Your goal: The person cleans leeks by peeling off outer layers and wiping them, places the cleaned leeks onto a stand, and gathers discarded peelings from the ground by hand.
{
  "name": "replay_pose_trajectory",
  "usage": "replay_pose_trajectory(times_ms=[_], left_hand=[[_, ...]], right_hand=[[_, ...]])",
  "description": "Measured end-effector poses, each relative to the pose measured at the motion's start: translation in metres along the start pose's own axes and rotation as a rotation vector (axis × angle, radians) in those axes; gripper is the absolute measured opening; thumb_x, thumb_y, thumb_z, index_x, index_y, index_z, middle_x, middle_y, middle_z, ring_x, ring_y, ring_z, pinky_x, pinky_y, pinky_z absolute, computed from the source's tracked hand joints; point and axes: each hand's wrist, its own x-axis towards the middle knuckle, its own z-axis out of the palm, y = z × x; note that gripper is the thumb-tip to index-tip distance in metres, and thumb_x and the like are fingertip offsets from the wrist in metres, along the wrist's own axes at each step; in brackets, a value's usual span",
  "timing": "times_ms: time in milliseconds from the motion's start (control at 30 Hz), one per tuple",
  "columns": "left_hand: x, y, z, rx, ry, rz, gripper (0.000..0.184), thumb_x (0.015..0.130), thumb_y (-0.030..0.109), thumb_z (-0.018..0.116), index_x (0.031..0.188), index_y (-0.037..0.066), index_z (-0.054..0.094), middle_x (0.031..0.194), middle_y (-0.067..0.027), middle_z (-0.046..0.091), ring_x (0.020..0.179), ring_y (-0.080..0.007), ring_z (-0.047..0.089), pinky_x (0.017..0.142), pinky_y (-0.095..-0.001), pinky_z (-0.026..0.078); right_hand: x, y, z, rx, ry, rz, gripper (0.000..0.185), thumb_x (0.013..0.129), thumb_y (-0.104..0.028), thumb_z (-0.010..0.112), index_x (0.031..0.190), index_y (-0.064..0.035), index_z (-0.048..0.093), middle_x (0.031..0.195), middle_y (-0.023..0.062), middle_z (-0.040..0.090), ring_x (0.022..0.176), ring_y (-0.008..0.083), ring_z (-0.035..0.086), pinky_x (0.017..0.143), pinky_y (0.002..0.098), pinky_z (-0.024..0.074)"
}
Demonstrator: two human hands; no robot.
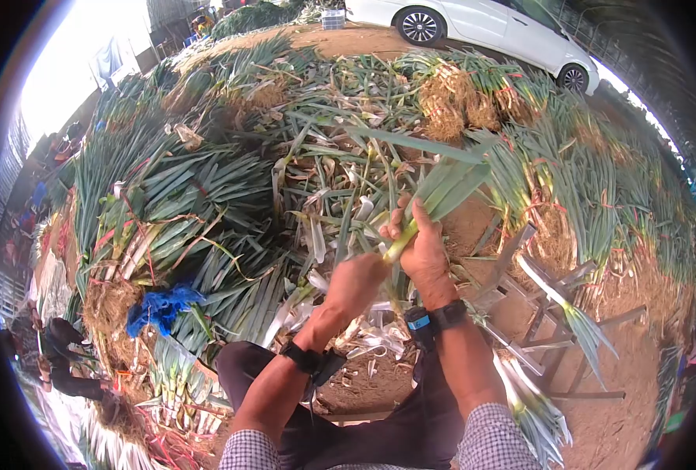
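Steady: my left hand (357, 280) and right hand (424, 249) clamped the leek (446, 192), angled towards one o'clock; hard tugging might've torn it.

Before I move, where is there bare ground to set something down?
Bare soil shows at lower right, bordered by the metal frame and loose leeks beside the right forearm. A smaller patch lies between the legs, edged by peelings. Crowded: the left side, with heaped leeks and a blue tangle, and the leaf litter beyond the hands.
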Motion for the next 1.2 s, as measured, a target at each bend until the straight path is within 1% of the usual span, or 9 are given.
replay_pose_trajectory(times_ms=[367,600,633,800,867,900,967,1067,1200], left_hand=[[0.001,-0.021,-0.001,-0.025,-0.036,-0.003,0.018,0.087,0.021,0.063,0.082,0.004,0.066,0.080,-0.0167,0.066,0.071,-0.0353,0.065,0.063,-0.0452,0.050],[-0.017,-0.063,0.008,-0.982,0.056,-0.654,0.018,0.085,0.015,0.070,0.077,0.002,0.062,0.068,0.0010,0.060,0.059,-0.0112,0.057,0.052,-0.0251,0.046],[-0.025,-0.096,0.021,-0.922,0.103,-0.398,0.023,0.089,0.019,0.069,0.076,0.002,0.061,0.065,-0.0003,0.058,0.054,-0.0123,0.056,0.048,-0.0262,0.044],[-0.042,-0.171,-0.003,-0.623,0.467,-0.917,0.021,0.089,0.012,0.063,0.072,0.001,0.057,0.062,-0.0046,0.056,0.048,-0.0148,0.053,0.043,-0.0314,0.043],[-0.045,-0.203,-0.022,-0.379,0.364,-0.747,0.019,0.089,0.014,0.064,0.083,-0.002,0.058,0.067,-0.0066,0.060,0.054,-0.0160,0.054,0.046,-0.0329,0.045],[-0.041,-0.206,-0.015,-0.425,0.565,-0.523,0.032,0.092,0.019,0.065,0.108,-0.007,0.057,0.082,-0.0135,0.066,0.066,-0.0183,0.061,0.057,-0.0326,0.050],[-0.019,-0.139,-0.023,-0.605,0.277,-0.403,0.051,0.093,0.021,0.065,0.132,-0.006,0.046,0.102,-0.0177,0.067,0.085,-0.0195,0.064,0.073,-0.0304,0.052],[0.007,-0.035,-0.021,-0.833,-0.210,-0.130,0.044,0.099,0.025,0.058,0.133,-0.001,0.050,0.103,-0.0080,0.067,0.093,-0.0156,0.063,0.078,-0.0296,0.050],[0.015,-0.011,0.002,-0.796,-0.178,-0.150,0.026,0.095,0.016,0.063,0.113,-0.003,0.065,0.093,-0.0020,0.066,0.078,-0.0062,0.060,0.065,-0.0230,0.049]], right_hand=[[-0.008,-0.003,0.006,-0.044,-0.079,0.086,0.041,0.098,-0.043,0.056,0.107,-0.0026,0.057,0.079,0.0071,0.060,0.069,0.0208,0.056,0.086,0.0454,0.0464],[-0.005,-0.019,0.006,-0.034,-0.201,0.041,0.048,0.100,-0.048,0.048,0.110,-0.0020,0.056,0.079,0.0072,0.060,0.072,0.0198,0.055,0.095,0.0483,0.0439],[-0.005,-0.024,0.007,-0.040,-0.204,0.002,0.047,0.100,-0.049,0.048,0.108,-0.0029,0.056,0.078,0.0067,0.059,0.070,0.0191,0.053,0.093,0.0475,0.0444],[0.003,-0.064,-0.012,0.003,-0.013,-0.180,0.046,0.098,-0.052,0.052,0.102,-0.0066,0.058,0.074,0.0042,0.056,0.061,0.0169,0.047,0.082,0.0415,0.0461],[0.001,-0.073,-0.017,0.034,-0.013,-0.199,0.046,0.097,-0.053,0.053,0.100,-0.0076,0.059,0.073,0.0038,0.056,0.061,0.0166,0.046,0.080,0.0404,0.0462],[-0.001,-0.074,-0.018,0.058,-0.013,-0.173,0.045,0.096,-0.053,0.054,0.098,-0.0083,0.059,0.072,0.0038,0.056,0.061,0.0168,0.046,0.078,0.0404,0.0460],[-0.005,-0.066,-0.017,0.101,-0.056,-0.114,0.046,0.096,-0.054,0.054,0.097,-0.0085,0.059,0.073,0.0039,0.056,0.061,0.0170,0.047,0.078,0.0402,0.0460],[-0.003,-0.050,-0.016,0.125,-0.157,-0.026,0.050,0.095,-0.055,0.054,0.102,-0.0060,0.059,0.076,0.0045,0.060,0.066,0.0176,0.052,0.082,0.0428,0.0472],[-0.010,-0.029,0.004,0.021,-0.058,-0.023,0.047,0.092,-0.045,0.066,0.108,-0.0015,0.059,0.082,0.0056,0.063,0.073,0.0203,0.061,0.081,0.0420,0.0511]])
